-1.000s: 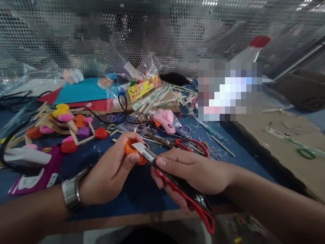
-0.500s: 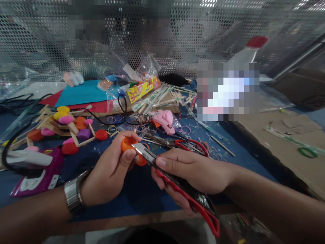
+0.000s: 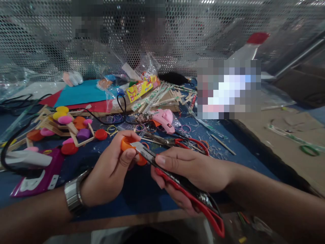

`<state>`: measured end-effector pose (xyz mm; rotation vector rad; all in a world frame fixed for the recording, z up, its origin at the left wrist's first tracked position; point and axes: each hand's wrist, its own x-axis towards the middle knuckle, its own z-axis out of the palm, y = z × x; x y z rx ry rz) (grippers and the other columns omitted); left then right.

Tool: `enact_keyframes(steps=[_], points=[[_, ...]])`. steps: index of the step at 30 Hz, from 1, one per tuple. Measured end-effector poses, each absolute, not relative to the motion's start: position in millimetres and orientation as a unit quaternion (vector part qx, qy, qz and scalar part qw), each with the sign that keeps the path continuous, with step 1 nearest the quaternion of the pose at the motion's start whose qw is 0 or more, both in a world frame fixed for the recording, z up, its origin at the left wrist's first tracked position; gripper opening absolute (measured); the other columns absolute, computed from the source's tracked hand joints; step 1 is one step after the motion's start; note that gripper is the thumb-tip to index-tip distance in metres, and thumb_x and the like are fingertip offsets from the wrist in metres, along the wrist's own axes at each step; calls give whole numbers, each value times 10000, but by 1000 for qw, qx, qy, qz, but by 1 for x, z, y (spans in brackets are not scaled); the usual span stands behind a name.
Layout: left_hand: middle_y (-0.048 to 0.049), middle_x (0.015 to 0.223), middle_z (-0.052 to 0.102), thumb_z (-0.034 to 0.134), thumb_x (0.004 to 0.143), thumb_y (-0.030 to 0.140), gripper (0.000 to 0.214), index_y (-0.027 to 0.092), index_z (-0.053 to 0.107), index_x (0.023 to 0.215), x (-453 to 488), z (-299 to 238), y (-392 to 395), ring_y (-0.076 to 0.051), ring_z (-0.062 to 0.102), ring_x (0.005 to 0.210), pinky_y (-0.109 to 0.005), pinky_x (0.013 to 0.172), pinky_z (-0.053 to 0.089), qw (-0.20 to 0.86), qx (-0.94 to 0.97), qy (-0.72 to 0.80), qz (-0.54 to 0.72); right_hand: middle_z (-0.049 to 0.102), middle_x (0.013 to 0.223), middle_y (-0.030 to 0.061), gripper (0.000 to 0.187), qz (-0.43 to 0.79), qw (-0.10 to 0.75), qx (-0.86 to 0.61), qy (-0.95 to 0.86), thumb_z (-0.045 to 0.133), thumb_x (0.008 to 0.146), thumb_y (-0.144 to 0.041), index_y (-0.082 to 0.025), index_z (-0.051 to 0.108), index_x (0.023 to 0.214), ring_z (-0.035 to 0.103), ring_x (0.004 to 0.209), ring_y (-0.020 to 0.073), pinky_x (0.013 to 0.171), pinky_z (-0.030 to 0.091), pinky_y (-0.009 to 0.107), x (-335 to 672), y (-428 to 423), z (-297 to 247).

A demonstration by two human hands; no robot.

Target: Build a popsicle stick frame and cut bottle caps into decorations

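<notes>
My left hand (image 3: 106,173), with a metal watch (image 3: 74,193) at its wrist, pinches an orange bottle cap (image 3: 126,144) between thumb and fingers. More orange plastic (image 3: 142,160) shows below the thumb; I cannot tell if it is the same piece. My right hand (image 3: 189,169) is wrapped round a red-and-black utility knife (image 3: 175,183), thumb on top. Its bare blade (image 3: 138,147) points left, and the tip meets the cap's edge. Behind the hands lies a red-handled tool (image 3: 186,144), partly hidden by my right hand.
A pink glue gun (image 3: 164,122) lies behind the hands. To the left stands a stick frame with coloured caps (image 3: 76,132), beside a purple packet (image 3: 48,173). Wooden sticks (image 3: 159,96), a yellow packet (image 3: 142,88) and scraps lie further back. Cardboard (image 3: 279,142) is at the right.
The knife's handle end has swung slightly right and the blade tip has shifted a little left at the cap. My left hand has barely moved.
</notes>
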<state>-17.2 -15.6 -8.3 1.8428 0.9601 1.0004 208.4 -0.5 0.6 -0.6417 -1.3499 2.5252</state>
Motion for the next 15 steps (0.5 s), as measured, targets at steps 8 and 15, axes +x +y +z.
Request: enact_keyframes(steps=[8, 15], points=[[35, 740, 544, 363, 1094, 483, 312, 221, 463, 1230, -18, -9, -15, -117, 522, 585, -226, 543, 464, 378, 740, 411, 375, 553, 453, -54, 449, 860, 99, -219, -451, 357, 1095, -516, -176, 552, 876, 497, 318, 88, 334, 384, 142, 205, -1, 2], [29, 780, 527, 363, 1093, 478, 303, 235, 463, 1245, -17, -9, -15, -128, 516, 627, -247, 574, 460, 374, 745, 413, 367, 525, 451, -81, 459, 817, 128, -272, -491, 390, 1080, -558, -183, 534, 857, 482, 323, 66, 355, 369, 135, 199, -8, 7]])
